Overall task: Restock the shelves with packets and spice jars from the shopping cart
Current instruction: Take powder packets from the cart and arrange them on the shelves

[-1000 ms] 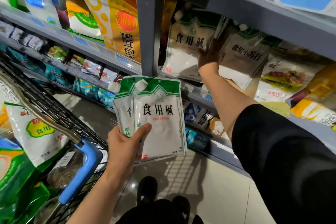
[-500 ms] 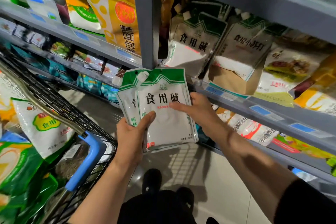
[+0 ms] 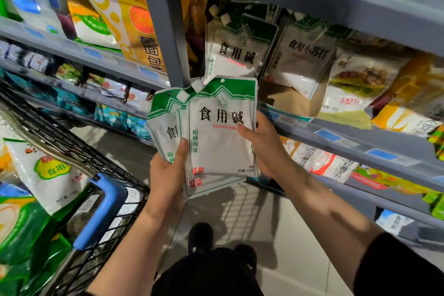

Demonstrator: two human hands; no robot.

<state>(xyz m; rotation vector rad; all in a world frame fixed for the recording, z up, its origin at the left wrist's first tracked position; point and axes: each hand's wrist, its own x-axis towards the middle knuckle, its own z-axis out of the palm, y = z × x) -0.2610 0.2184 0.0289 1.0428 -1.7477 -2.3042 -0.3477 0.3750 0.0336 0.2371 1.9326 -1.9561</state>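
Two white packets with green tops are held upright in front of the shelves, the front packet (image 3: 218, 142) overlapping the rear packet (image 3: 163, 127). My left hand (image 3: 168, 175) grips both from below, thumb across their lower left. My right hand (image 3: 262, 149) holds the front packet's right edge, thumb on its face. On the grey shelf (image 3: 336, 132) just behind stand matching packets (image 3: 236, 53). The black wire shopping cart (image 3: 79, 151) at the left holds more packets (image 3: 48, 175).
A grey upright post (image 3: 163, 19) divides the shelving. Yellow and green bags (image 3: 125, 21) fill the upper left shelf; lower shelves (image 3: 384, 199) carry small packets. The cart's blue handle (image 3: 101, 211) is near my left forearm. Tiled floor and my shoes (image 3: 201, 235) lie below.
My right hand came back from the shelf packets, reached the front packet and now holds its right edge. Both packets have risen slightly toward the shelf.
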